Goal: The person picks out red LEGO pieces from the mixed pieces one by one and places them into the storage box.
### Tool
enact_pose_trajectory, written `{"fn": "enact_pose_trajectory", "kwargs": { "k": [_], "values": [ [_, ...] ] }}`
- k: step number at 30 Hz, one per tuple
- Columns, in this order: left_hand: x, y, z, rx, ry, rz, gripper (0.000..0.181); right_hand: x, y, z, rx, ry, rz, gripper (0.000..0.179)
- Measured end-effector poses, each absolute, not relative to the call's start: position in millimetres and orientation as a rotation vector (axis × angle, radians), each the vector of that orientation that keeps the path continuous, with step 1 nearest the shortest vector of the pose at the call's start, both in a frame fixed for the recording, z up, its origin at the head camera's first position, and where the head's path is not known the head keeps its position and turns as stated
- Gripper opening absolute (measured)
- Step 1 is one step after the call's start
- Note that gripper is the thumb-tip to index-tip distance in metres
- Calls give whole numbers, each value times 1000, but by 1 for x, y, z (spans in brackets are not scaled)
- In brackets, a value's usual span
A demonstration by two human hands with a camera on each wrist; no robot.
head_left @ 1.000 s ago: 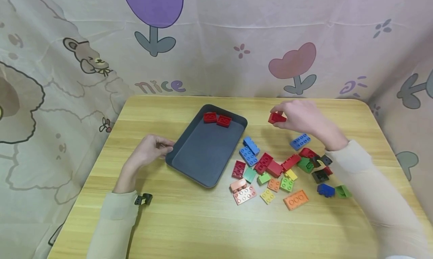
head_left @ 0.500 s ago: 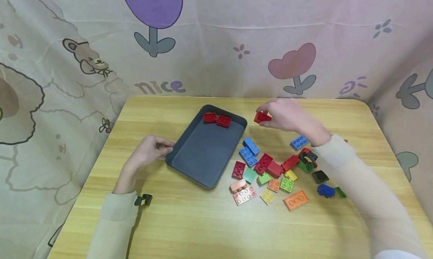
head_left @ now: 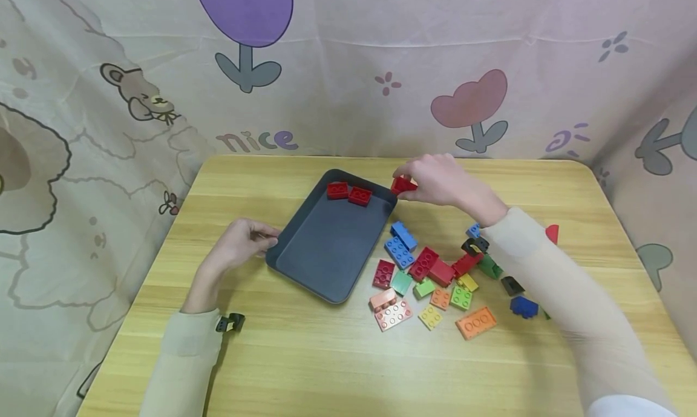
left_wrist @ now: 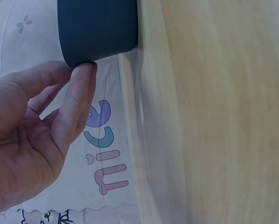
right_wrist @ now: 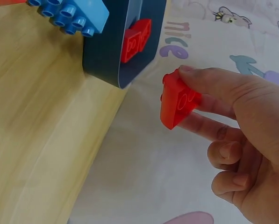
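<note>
A dark grey tray (head_left: 333,247) lies tilted across the left-middle of the table, with two red building blocks (head_left: 360,195) at its far end. My left hand (head_left: 243,242) pinches the tray's near-left edge between thumb and fingertips; the left wrist view has these fingers (left_wrist: 76,100) at the tray corner. Between the thumb and fingers of my right hand (head_left: 440,181) is a red building block (right_wrist: 177,100), its hollow underside partly showing. That hand is raised just outside the tray's far-right corner, its other fingers curled loosely.
Right of the tray lies a spread of loose blocks: blue ones (head_left: 400,252), red ones (head_left: 425,263), a large orange one (head_left: 476,322), and several green, yellow and pink ones. The right sleeve (head_left: 566,296) covers part of them. A printed cloth (head_left: 348,102) hangs behind the table.
My right hand has moved left with the red block, from above the right side of the table to the tray's far-right corner. The left hand and tray have stayed put.
</note>
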State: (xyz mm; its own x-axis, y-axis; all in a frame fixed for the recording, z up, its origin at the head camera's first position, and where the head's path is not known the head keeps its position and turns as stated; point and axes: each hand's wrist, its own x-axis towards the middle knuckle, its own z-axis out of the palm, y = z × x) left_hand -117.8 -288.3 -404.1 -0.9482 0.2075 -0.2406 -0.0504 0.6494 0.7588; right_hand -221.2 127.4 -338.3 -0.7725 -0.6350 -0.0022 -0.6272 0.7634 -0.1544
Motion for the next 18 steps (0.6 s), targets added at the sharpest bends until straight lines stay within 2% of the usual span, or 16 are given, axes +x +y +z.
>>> {"fn": "enact_pose_trajectory", "kwargs": {
  "k": [18],
  "values": [
    [-118, -290, -406, 129, 2572, 1204, 24, -235, 94, -361, -1123, 2849, -188, 36]
  ]
}}
